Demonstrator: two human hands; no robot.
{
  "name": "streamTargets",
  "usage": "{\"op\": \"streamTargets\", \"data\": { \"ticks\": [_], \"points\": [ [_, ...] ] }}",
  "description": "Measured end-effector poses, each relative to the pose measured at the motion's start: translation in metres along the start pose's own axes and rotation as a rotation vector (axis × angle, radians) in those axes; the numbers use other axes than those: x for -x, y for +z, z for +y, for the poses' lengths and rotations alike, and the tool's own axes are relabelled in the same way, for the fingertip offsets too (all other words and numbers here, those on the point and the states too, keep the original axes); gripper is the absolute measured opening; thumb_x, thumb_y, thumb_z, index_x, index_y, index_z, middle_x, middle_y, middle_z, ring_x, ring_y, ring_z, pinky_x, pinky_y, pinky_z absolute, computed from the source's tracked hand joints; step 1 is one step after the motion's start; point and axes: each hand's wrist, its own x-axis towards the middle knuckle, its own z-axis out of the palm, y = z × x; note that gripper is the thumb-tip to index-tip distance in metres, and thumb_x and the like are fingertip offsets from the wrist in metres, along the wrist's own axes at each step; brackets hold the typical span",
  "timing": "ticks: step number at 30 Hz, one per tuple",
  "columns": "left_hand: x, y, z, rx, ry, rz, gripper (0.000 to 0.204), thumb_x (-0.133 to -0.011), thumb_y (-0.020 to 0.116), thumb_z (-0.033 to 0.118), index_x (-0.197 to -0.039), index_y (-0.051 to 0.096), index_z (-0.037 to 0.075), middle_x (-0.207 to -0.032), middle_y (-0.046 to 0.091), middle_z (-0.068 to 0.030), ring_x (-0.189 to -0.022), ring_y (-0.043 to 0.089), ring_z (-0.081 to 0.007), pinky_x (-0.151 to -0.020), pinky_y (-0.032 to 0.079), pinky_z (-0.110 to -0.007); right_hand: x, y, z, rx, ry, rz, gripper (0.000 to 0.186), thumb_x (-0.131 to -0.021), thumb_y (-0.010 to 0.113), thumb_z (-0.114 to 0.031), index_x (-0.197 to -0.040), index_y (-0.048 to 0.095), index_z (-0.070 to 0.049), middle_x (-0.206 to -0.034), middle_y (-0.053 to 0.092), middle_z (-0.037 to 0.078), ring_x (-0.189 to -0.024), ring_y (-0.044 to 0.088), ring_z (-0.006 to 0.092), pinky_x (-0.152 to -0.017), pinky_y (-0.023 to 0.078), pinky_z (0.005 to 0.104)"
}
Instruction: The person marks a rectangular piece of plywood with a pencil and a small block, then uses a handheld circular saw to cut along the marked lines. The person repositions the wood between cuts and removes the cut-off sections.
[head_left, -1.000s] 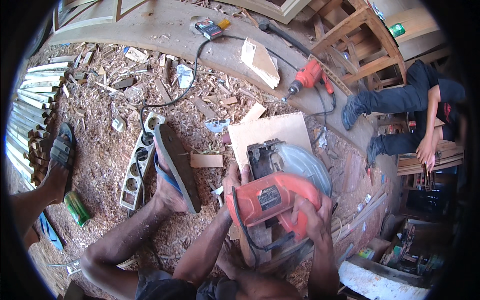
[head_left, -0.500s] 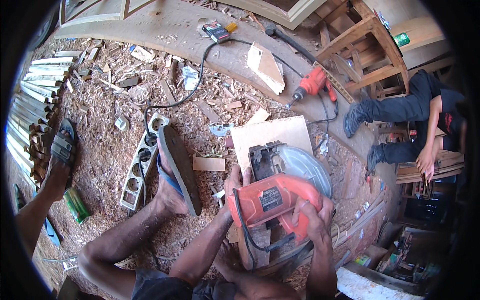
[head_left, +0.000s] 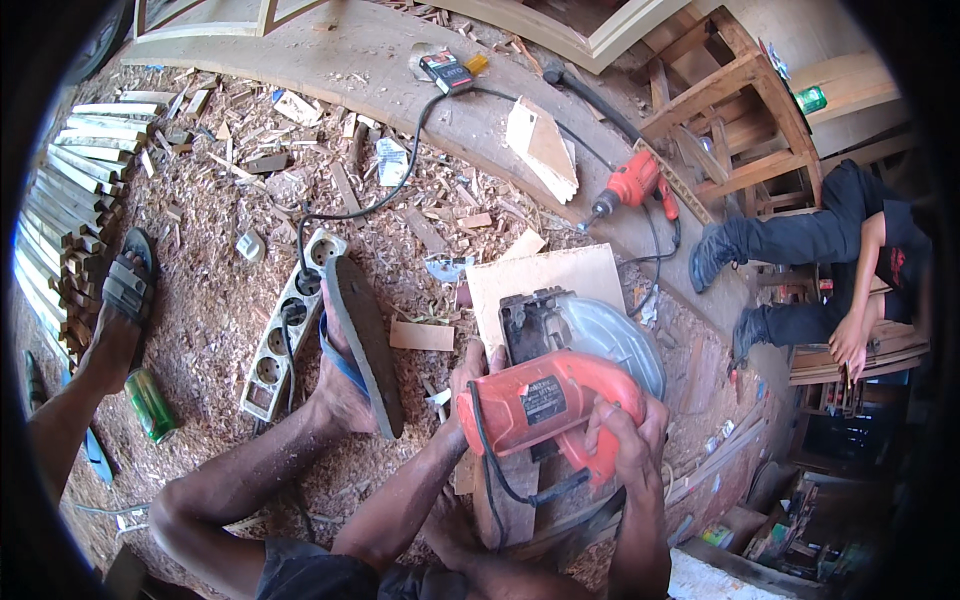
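Note:
A red circular saw (head_left: 520, 405) with a clear blade guard (head_left: 620, 340) rests with its base plate on a pale plywood board (head_left: 545, 272). My right hand (head_left: 632, 435) is closed round the saw's rear handle. My left hand (head_left: 470, 368) grips the board's left edge beside the base plate, its fingers partly hidden by the saw body. Under the saw's near end lies a strip of wood (head_left: 515, 500). The blade and the cut line are hidden from this view. A black cord loops down from the saw's handle.
Wood chips cover the floor. A white power strip (head_left: 268, 370) lies by my sandalled foot (head_left: 350, 360), a green can (head_left: 150, 405) farther left. Ahead are a red drill (head_left: 632, 182) and a small box (head_left: 446, 73) on a plank. A seated person (head_left: 850, 240) is at right.
The view has shifted slightly, so the surroundings sit a little lower. Both hands keep their grip, and the saw shows no clear movement along the board.

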Motion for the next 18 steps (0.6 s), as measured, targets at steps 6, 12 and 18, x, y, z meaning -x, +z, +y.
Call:
{"op": "streamTargets", "data": {
  "ticks": [6, 12, 18],
  "points": [
    [0.002, 0.0, -0.002, 0.016, -0.066, -0.033, 0.033, -0.101, 0.056, 0.034, -0.094, 0.048, 0.003, -0.071, 0.062, -0.0224, -0.064, 0.062, -0.036, -0.058, 0.046, -0.048, -0.005, 0.0, 0.0, 0.029, -0.026, 0.001, 0.024, -0.085, 0.065, -0.018, -0.092, 0.066, 0.005, -0.064, 0.062, 0.006, -0.056, 0.059, 0.0128, -0.057, 0.048, 0.029],
    [0.0, -0.001, -0.004, 0.033, -0.102, -0.089, 0.028, -0.102, 0.057, 0.031, -0.105, 0.05, 0.004, -0.078, 0.064, -0.0101, -0.074, 0.059, -0.0151, -0.061, 0.048, -0.037, -0.008, 0.0, -0.003, 0.01, -0.006, -0.01, 0.027, -0.085, 0.064, -0.018, -0.096, 0.066, 0.006, -0.064, 0.062, 0.007, -0.056, 0.059, 0.013, -0.057, 0.048, 0.0294],
    [0.0, -0.002, -0.007, 0.017, -0.117, -0.109, 0.024, -0.103, 0.057, 0.028, -0.108, 0.051, 0.005, -0.081, 0.064, -0.0046, -0.077, 0.057, -0.0076, -0.062, 0.05, -0.031, -0.012, 0.0, -0.002, -0.014, -0.017, -0.023, 0.028, -0.084, 0.065, -0.019, -0.096, 0.066, 0.007, -0.065, 0.062, 0.007, -0.056, 0.059, 0.0131, -0.056, 0.048, 0.0296]
  ]
}}
